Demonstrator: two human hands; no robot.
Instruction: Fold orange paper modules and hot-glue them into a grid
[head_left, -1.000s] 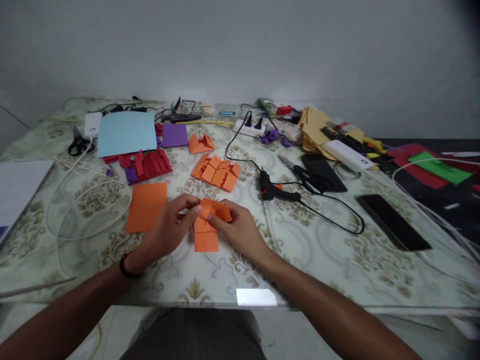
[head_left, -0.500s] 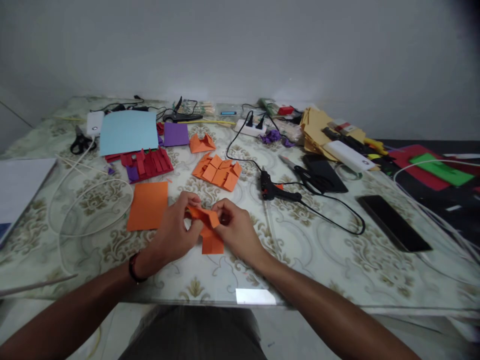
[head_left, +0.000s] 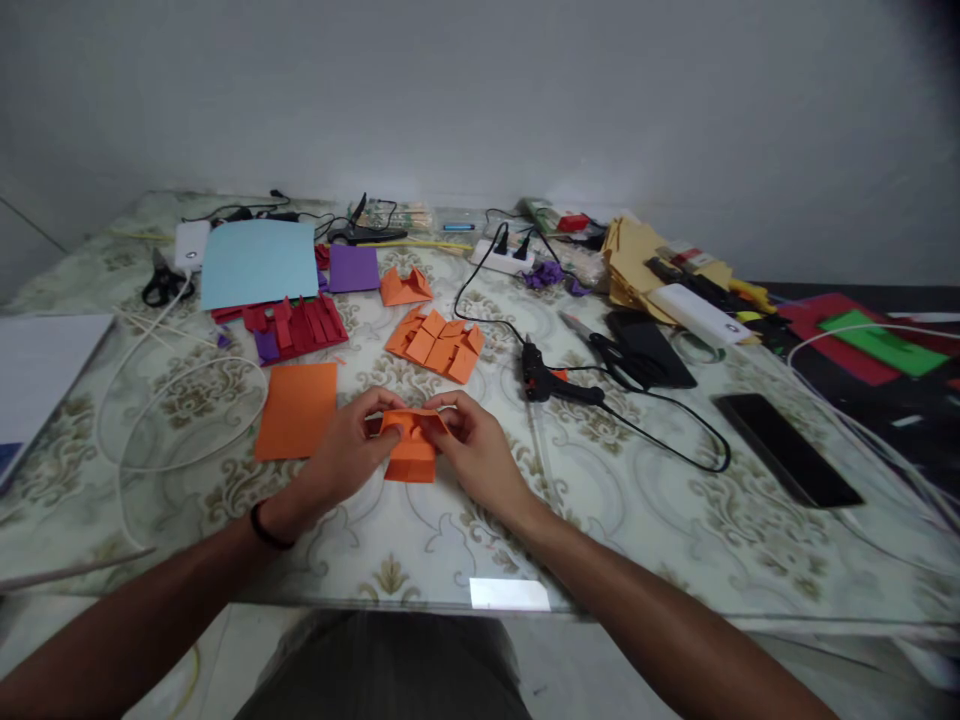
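Note:
Between both hands is a folded piece of orange paper (head_left: 410,466), its lower flap hanging toward the table's front edge. My left hand (head_left: 358,440) pinches its left side, thumb on the near face. On the opposite side my right hand (head_left: 472,445) grips it, thumb pressed on the paper and the other fingers curled behind. A flat orange sheet (head_left: 297,410) lies just left of my left hand. Beyond my hands rest a group of folded orange paper pieces (head_left: 435,343) and a smaller folded orange piece (head_left: 406,287).
A black glue gun (head_left: 555,380) with its cord lies right of my hands, near black scissors (head_left: 626,362) and a phone (head_left: 787,447). Red folded strips (head_left: 300,330), a light blue sheet (head_left: 259,265) and a purple square (head_left: 354,269) sit back left. A white cable (head_left: 124,420) loops at left.
The orange paper has been turned so that a broader face shows, and its hanging flap sits higher. Both hands have shifted slightly, with thumbs now on the near face.

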